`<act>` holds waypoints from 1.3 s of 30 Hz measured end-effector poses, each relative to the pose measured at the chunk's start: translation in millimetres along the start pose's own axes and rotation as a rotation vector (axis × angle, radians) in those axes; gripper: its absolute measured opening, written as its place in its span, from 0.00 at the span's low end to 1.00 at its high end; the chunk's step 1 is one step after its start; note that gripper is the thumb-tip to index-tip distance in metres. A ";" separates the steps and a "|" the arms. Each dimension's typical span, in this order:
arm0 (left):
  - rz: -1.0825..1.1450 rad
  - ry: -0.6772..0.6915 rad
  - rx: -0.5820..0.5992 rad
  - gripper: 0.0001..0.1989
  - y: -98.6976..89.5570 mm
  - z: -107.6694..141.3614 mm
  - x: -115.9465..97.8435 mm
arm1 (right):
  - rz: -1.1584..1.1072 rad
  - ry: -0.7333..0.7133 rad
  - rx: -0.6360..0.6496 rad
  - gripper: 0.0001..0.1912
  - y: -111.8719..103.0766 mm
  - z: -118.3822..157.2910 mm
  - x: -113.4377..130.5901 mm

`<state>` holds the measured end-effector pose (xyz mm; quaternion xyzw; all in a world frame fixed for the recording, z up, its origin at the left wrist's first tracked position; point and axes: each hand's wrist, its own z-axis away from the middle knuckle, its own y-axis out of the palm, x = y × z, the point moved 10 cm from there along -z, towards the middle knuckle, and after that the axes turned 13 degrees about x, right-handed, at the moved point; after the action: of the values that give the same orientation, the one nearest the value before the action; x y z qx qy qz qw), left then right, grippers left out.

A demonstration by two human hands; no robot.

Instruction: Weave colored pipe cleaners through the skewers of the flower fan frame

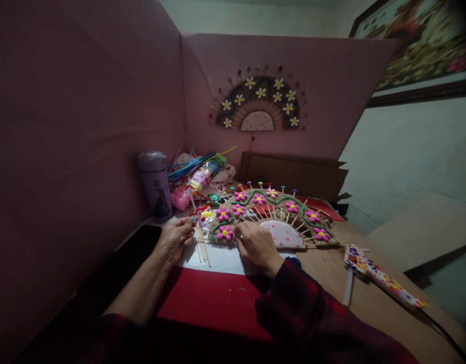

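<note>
A half-round twine fan [280, 199] with pink clay flowers and a wavy green strip lies in front of me. Small coloured balls top the sticks along its outer rim. My right hand [257, 246] is at the fan's lower left end, fingers bent and closed; whatever they grip is hidden. Left of the fan, my left hand [177, 236] pinches thumb and fingers together around something small, too blurred to name. Beside those fingertips lie several thin wooden sticks [203, 247] on a white sheet [225, 260].
A purple cup [155, 189] stands at the back left, beside pipe cleaners [189, 169] and clay packs [202, 174]. Another fan [251, 96] hangs on the pink panel, above folded cardboard [293, 174]. A flower-patterned glue gun [382, 278] with a cord lies right.
</note>
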<state>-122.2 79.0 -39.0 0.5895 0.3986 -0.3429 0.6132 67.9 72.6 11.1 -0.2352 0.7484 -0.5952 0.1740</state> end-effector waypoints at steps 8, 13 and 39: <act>-0.005 0.002 0.003 0.06 0.3 -0.8 1.0 | 0.141 -0.002 0.053 0.05 8.0 -4.0 3.9; -0.001 -0.022 0.048 0.04 4.3 -1.9 3.7 | 0.120 0.035 0.048 0.06 5.9 -4.0 -0.2; -0.077 -0.039 0.080 0.08 8.2 -2.3 5.5 | 0.066 0.022 -0.034 0.07 -2.4 -0.6 -0.6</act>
<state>-112.7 82.2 -40.1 0.5908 0.3952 -0.3933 0.5831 68.5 73.0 13.6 -0.2067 0.7677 -0.5788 0.1814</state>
